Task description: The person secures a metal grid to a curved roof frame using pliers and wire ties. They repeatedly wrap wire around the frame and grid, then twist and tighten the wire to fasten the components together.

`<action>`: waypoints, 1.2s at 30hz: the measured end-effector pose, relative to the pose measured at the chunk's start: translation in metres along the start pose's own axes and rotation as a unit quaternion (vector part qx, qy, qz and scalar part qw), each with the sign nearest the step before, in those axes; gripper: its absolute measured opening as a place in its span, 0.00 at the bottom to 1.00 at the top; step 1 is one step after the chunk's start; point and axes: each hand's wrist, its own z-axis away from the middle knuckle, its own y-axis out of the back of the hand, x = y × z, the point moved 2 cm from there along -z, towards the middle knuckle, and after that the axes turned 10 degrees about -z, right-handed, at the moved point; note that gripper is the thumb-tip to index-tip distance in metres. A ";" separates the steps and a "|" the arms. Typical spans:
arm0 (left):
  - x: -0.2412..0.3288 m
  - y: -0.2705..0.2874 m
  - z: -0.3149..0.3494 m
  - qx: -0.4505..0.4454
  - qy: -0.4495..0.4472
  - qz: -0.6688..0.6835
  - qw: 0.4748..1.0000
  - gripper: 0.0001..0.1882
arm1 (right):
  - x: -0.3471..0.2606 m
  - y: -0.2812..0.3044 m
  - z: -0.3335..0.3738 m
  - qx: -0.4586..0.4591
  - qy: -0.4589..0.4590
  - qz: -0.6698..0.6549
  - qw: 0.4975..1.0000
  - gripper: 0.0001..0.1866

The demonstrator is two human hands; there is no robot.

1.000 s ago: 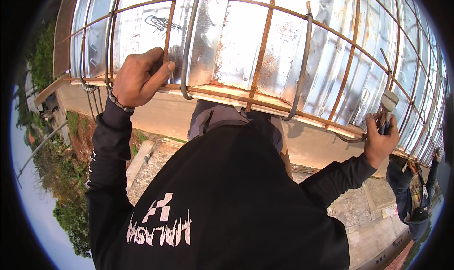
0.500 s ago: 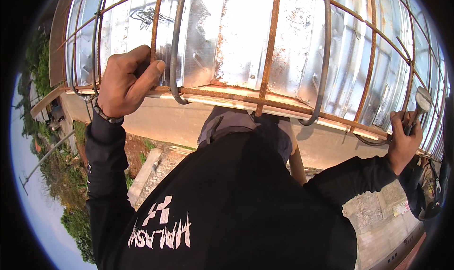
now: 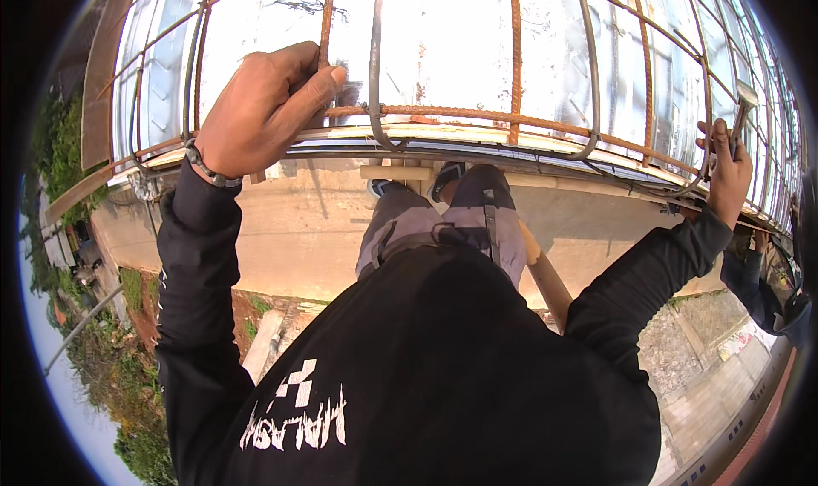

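Several rusty bars [image 3: 516,60] cross metal sheeting [image 3: 469,43], left hand [image 3: 256,111] clasping one, right hand [image 3: 730,175] a hammer [image 3: 746,95].

The rebar [image 3: 516,51] is rusty orange-brown, the hooked bars [image 3: 375,60] dark grey, the metal sheeting [image 3: 469,60] silvery white with rust-coloured speckles, the hammer head [image 3: 747,94] grey, the sweatshirt [image 3: 426,350] black with white lettering and squares, the trousers [image 3: 394,219] greyish purple.

A ribbed, shiny metal deck [image 3: 469,51] is carrying everything, with a pale wooden strip [image 3: 426,132] edging its near side. Rusty bars [image 3: 516,60] are crossing over it in a grid, one running along the near edge. Dark bars [image 3: 376,60] are hooking round there; a thin wire tangle [image 3: 308,4] is lying farther in, toward the left edge.
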 end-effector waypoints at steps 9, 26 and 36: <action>-0.010 -0.006 -0.001 0.082 -0.150 -0.077 0.982 0.23 | -0.083 0.025 0.067 0.127 0.136 -0.511 0.839 0.21; 0.004 0.003 0.012 0.078 0.045 -0.077 0.993 0.22 | -0.142 -0.391 0.347 -0.685 -0.340 -0.311 0.565 0.18; -0.001 -0.014 0.025 0.248 0.064 -0.033 0.966 0.14 | -0.195 -0.487 0.401 -0.766 -0.511 -0.357 0.155 0.09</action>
